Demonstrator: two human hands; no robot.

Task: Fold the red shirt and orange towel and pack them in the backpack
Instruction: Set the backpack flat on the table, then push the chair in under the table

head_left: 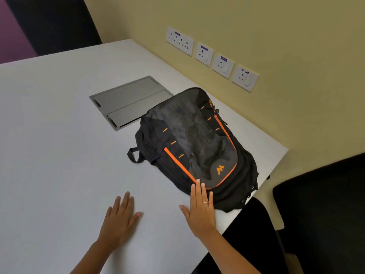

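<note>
A black and grey backpack (195, 143) with orange trim lies flat on the white table (59, 135), near the table's right edge, its zips closed as far as I can see. My right hand (199, 208) is flat with straight fingers, its fingertips resting on the backpack's near end. My left hand (120, 218) lies flat and open on the bare table to the left of the bag, holding nothing. No red shirt or orange towel is in view.
A grey metal cable hatch (128, 101) is set into the table behind the backpack. Several wall sockets (211, 56) line the yellow wall at the right. A black chair (324, 204) stands at the right, past the table's edge.
</note>
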